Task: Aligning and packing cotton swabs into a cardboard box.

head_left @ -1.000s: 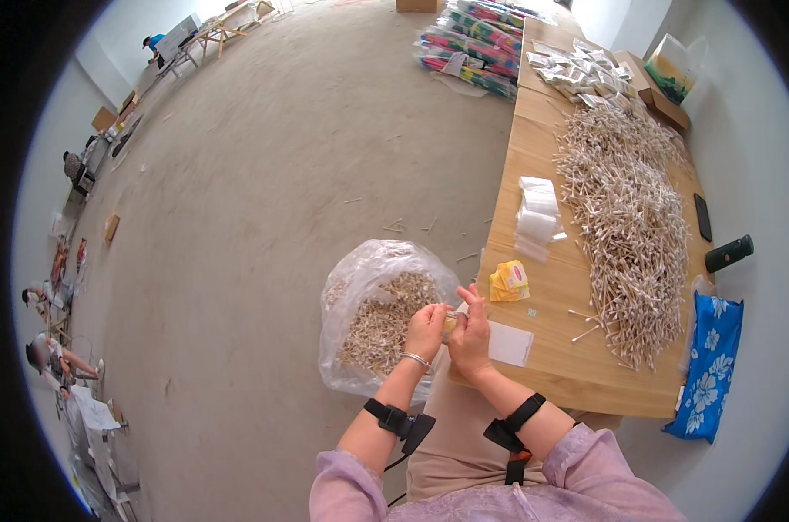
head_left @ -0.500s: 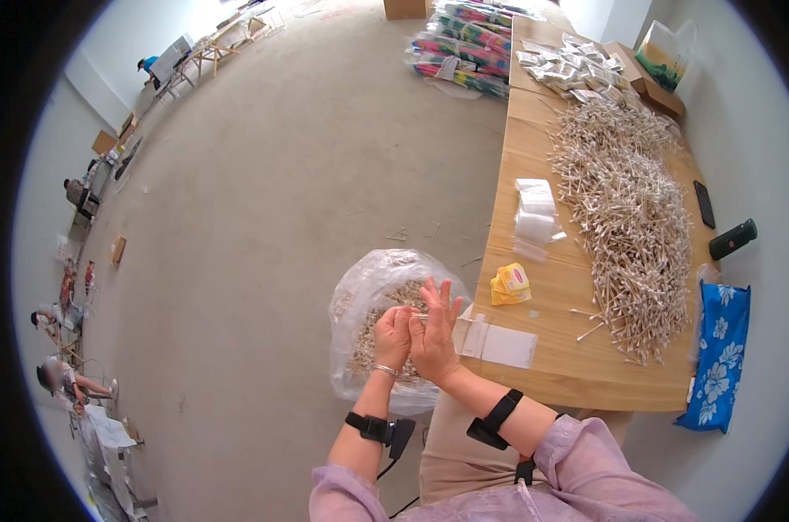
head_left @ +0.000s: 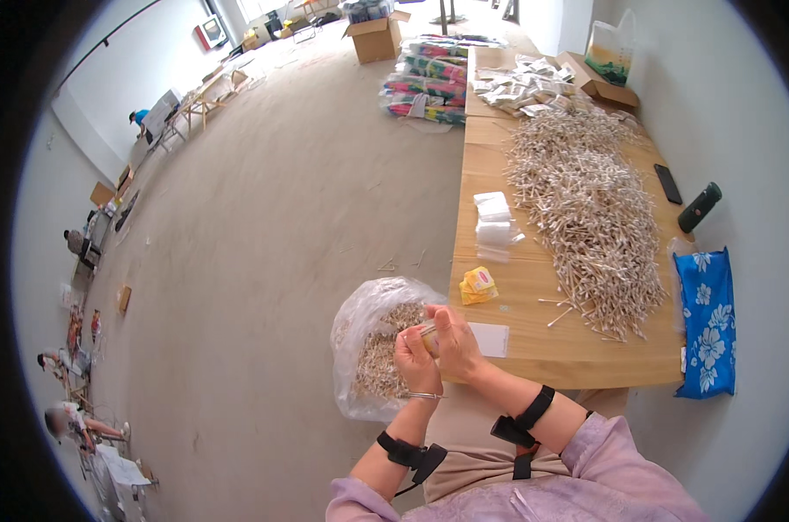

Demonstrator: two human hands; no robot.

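Close together at the table's near left corner, my left hand (head_left: 419, 358) and my right hand (head_left: 455, 346) are both closed around a small bundle of cotton swabs (head_left: 430, 337). The fingers hide most of it. Below and left of them, a clear plastic bag (head_left: 349, 326) full of loose swabs stands open. Beside my right hand a white rectangular card or packet (head_left: 490, 339) lies on the table. Yellow cards (head_left: 478, 285) are stacked farther up, and clear small bags (head_left: 493, 228) lie beyond those.
A big heap of cotton swabs (head_left: 586, 217) covers the right of the wooden table (head_left: 486, 174), with filled packets (head_left: 525, 85) behind it. A phone (head_left: 668, 184), a dark green bottle (head_left: 700, 207) and a blue flowered pack (head_left: 706, 322) line the wall. Other people sit far left.
My hands have shifted slightly right and down in the picture, and my right fingers have folded in around the bundle. The view has tilted up and turned right.
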